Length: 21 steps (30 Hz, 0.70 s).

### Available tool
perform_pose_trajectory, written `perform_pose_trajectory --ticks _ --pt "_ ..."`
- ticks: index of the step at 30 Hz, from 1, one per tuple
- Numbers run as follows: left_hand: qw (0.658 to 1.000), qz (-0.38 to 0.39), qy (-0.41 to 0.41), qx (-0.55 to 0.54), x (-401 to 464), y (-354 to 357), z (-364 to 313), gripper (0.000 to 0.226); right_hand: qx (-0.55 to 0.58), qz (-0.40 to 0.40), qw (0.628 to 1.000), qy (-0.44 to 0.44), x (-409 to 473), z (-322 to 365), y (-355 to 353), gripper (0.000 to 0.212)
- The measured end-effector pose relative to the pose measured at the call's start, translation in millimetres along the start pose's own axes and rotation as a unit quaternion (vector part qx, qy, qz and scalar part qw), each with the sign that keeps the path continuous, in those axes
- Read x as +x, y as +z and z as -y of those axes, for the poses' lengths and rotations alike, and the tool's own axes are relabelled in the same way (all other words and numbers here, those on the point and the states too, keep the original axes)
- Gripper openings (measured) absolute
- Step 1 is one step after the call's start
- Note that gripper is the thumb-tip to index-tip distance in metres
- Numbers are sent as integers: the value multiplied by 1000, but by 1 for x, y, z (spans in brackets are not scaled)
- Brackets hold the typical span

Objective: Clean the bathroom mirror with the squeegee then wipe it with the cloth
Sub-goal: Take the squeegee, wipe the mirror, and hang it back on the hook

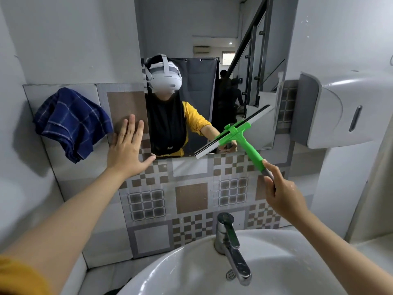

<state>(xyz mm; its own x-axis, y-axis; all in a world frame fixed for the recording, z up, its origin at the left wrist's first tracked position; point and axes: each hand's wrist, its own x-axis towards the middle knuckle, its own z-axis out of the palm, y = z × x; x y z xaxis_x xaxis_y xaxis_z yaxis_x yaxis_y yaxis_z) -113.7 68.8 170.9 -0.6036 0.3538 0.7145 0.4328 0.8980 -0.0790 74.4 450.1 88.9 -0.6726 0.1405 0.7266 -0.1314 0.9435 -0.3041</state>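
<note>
- right hand (282,194) grips the grey end of the green plastic squeegee (236,133); its blade lies slanted across the lower right corner of the rectangular wall mirror (204,39)
- left hand (125,150) is flat, fingers spread, pressing the patterned brown-and-grey wall tiles (191,199) just left of the mirror's bottom corner
- dark blue checked cloth (70,122) hangs bunched on the wall further left of the mirror
- white ceramic sink (191,269) with chrome tap (230,248) sits below the mirror
- no readable writing or brand anywhere, not even on the white dispenser (340,107) right of the mirror
</note>
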Motion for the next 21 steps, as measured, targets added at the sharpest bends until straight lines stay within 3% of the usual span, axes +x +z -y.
perform_pose_trajectory --ticks 13,21 --pt "1000 10 -27 12 0 -8 -14 109 26 32 997 61 -21 -42 -11 43" --pt "1000 11 -27 9 0 -8 -13 108 183 27 965 184 -33 -8 6 40"
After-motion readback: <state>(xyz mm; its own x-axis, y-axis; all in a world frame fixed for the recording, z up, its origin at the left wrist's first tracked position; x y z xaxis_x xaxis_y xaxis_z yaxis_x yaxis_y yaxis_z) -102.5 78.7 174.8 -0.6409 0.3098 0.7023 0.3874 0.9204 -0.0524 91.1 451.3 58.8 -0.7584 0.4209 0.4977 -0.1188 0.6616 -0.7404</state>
